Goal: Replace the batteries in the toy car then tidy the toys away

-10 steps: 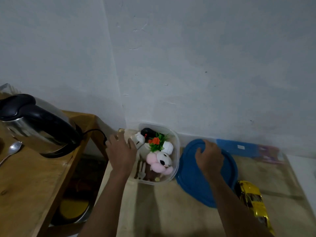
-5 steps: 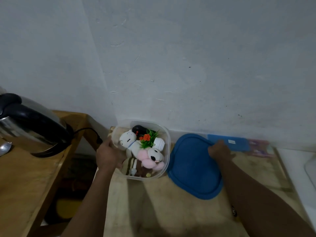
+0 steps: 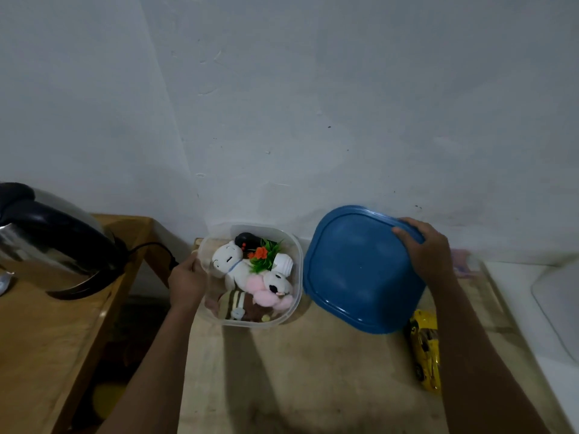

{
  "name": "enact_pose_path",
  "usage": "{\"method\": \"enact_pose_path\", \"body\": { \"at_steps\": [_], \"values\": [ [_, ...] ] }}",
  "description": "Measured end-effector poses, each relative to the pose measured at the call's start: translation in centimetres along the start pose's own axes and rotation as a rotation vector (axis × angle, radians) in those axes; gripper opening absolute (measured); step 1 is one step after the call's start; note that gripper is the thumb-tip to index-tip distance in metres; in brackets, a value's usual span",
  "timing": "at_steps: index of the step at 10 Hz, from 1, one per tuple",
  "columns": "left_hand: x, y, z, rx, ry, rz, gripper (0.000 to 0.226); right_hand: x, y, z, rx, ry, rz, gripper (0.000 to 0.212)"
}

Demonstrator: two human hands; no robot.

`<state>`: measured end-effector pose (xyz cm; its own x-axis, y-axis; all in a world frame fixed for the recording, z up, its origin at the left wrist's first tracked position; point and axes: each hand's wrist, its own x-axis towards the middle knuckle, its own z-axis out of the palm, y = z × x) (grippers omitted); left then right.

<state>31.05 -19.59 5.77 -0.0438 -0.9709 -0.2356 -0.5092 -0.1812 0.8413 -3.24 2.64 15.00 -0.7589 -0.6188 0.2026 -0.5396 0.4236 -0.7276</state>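
A clear plastic container (image 3: 297, 261) stands on the low table, filled with several small toys: a white plush (image 3: 230, 261), a pink plush (image 3: 269, 292), a green and orange plastic plant (image 3: 263, 256). My left hand (image 3: 187, 281) grips its left wall. My right hand (image 3: 429, 249) holds the far right edge of the blue lid (image 3: 357, 270), which is tilted up off the table just right of the container. A yellow toy car (image 3: 426, 349) lies on the table below the lid, left of my right forearm.
A steel electric kettle (image 3: 47, 239) with a black handle sits on a wooden table (image 3: 47, 339) at the left, its cord trailing toward the gap. The grey wall stands close behind. A white surface (image 3: 539, 308) borders the low table (image 3: 297, 371) on the right.
My right hand has gripped the blue lid's far edge and tilted it up off the table. My left hand has shifted to the container's left wall. The yellow car shows again.
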Motion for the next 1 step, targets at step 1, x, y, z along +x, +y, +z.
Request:
{"method": "enact_pose_path", "body": {
  "at_steps": [1],
  "values": [
    [0.37, 0.1, -0.17, -0.023, -0.028, -0.037, 0.032, 0.89, -2.35, -1.83, 0.027, -0.032, -0.019, 0.022]
  ]
}}
